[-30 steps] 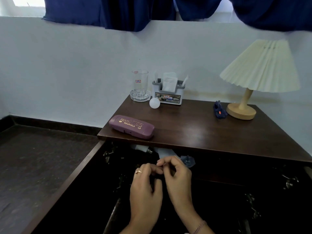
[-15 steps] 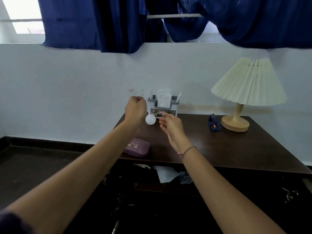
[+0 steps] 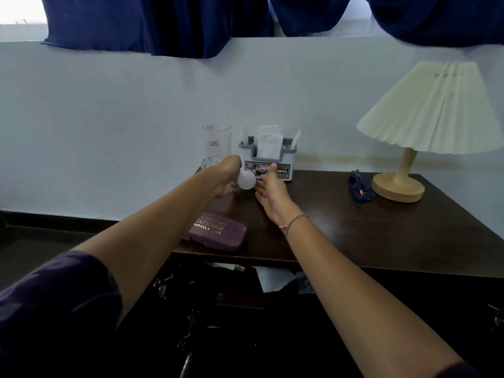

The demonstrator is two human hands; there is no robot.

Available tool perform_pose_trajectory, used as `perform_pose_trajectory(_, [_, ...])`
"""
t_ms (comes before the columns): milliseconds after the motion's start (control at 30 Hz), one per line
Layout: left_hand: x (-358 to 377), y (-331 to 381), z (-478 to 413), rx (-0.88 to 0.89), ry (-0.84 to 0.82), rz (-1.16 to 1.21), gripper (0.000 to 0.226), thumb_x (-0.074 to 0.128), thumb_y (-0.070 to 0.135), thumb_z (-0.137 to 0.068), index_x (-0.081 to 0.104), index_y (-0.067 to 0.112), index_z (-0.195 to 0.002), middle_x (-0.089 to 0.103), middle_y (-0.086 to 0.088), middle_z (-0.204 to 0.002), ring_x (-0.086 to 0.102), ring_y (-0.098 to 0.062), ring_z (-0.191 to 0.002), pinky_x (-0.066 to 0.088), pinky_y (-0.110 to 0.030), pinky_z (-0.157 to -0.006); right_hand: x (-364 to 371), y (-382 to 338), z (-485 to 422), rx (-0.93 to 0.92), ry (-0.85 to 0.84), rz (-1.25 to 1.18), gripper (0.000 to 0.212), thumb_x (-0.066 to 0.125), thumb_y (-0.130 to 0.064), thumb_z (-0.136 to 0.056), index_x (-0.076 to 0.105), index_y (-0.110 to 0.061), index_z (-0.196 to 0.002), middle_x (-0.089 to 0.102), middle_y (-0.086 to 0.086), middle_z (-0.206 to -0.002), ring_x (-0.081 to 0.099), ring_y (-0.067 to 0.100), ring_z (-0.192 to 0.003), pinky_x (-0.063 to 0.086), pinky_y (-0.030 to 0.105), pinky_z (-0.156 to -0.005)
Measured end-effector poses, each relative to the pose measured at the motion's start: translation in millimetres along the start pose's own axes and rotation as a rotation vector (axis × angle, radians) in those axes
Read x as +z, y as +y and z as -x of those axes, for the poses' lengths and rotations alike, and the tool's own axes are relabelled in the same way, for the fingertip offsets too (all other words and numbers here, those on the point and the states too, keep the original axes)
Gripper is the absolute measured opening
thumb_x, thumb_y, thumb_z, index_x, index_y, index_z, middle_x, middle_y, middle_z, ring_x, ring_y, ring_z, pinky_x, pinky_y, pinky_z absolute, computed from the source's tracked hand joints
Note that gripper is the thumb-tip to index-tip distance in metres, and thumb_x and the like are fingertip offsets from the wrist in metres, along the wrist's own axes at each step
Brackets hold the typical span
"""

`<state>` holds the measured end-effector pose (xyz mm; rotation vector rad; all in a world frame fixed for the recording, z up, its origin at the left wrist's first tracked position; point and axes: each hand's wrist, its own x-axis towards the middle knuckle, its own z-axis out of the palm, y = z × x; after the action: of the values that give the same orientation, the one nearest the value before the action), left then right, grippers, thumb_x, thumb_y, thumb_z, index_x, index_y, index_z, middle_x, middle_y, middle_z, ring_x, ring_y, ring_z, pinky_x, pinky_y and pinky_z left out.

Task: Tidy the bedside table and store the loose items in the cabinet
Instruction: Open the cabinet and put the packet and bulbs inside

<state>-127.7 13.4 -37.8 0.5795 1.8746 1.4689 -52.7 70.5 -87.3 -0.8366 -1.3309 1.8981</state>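
A small white ball (image 3: pixel 246 180) sits at the back of the dark wooden bedside table (image 3: pixel 354 230), between my two hands. My left hand (image 3: pixel 225 177) reaches past a purple glasses case (image 3: pixel 218 233) and lies against the ball's left side with its fingers curled downward. Whether it grips the ball or the glass's base is hidden. My right hand (image 3: pixel 270 188) lies to the right of the ball, fingers stretched toward it and thumb raised. A small dark blue item (image 3: pixel 358 186) lies beside the lamp base.
A tall glass (image 3: pixel 216 143) and a grey tissue holder (image 3: pixel 268 159) stand against the wall behind my hands. A pleated lamp (image 3: pixel 398 186) stands at the back right. Below the tabletop, the dark cabinet (image 3: pixel 272 317) holds a white paper (image 3: pixel 272 278) and clutter.
Both hands rose from the cabinet to the back of the tabletop. Since half a second ago they have dropped lower and closed in on the white ball.
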Motion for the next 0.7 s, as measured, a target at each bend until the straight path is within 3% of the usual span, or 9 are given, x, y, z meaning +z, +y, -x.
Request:
perform_pose_trajectory(100, [-6,1,0,0.018,0.015,-0.021,0.021,0.029,0.009,-0.087,0.04,0.01,-0.07,0.043,-0.005,-0.06,0.036,-0.015,-0.053,0.034,-0.023,-0.056,5,-3,9,-0.014,0.001,0.017,0.059,0.023,-0.044,-0.099,0.051,0.001,-0.125,0.039,0.028,-0.141,0.034,0.04,-0.133,0.027,0.046,-0.113])
perform_pose_trajectory(200, [7,-11,9,-0.027,-0.035,-0.081,0.02,0.029,0.01,-0.087,0.043,0.01,-0.072,0.049,-0.009,-0.074,0.046,-0.019,-0.064,0.039,-0.028,-0.064,-21,3,17,-0.016,0.05,0.015,0.057,0.025,-0.042,-0.1,0.051,0.002,-0.125,0.051,0.021,-0.135,0.046,0.033,-0.128,0.037,0.038,-0.107])
perform_pose_trajectory(333, [9,-20,12,0.001,-0.064,-0.049,0.015,0.032,0.008,-0.088,0.046,0.008,-0.084,0.054,-0.007,-0.078,0.051,-0.016,-0.065,0.038,-0.024,-0.061,-31,5,21,-0.059,0.061,0.026,0.053,0.029,-0.039,-0.1,0.053,0.002,-0.122,0.055,0.017,-0.13,0.052,0.027,-0.121,0.043,0.03,-0.096])
perform_pose_trajectory(467, [16,-24,27,0.056,-0.096,-0.014,0.016,0.038,0.01,-0.09,0.052,0.011,-0.082,0.061,-0.005,-0.084,0.058,-0.013,-0.07,0.042,-0.023,-0.066,-39,4,37,-0.11,0.096,0.046,0.034,0.041,-0.026,-0.099,0.061,-0.001,-0.112,0.058,0.021,-0.125,0.055,0.028,-0.118,0.047,0.032,-0.093])
perform_pose_trajectory(567, [23,-25,46,0.118,-0.079,0.016,0.016,0.044,0.011,-0.09,0.058,0.006,-0.097,0.062,-0.01,-0.096,0.06,-0.014,-0.076,0.044,-0.023,-0.069,-46,1,56,-0.185,0.082,0.062,0.03,0.045,-0.014,-0.097,0.059,-0.004,-0.122,0.058,0.013,-0.128,0.055,0.025,-0.118,0.049,0.032,-0.091])
perform_pose_trajectory(700, [31,-26,71,0.21,-0.068,0.036,0.015,0.046,0.01,-0.089,0.061,0.008,-0.09,0.063,-0.012,-0.097,0.059,-0.019,-0.091,0.044,-0.026,-0.076,-60,-5,81,-0.296,0.111,0.05,0.03,0.049,-0.004,-0.094,0.058,-0.003,-0.123,0.061,0.013,-0.125,0.058,0.022,-0.114,0.051,0.029,-0.092])
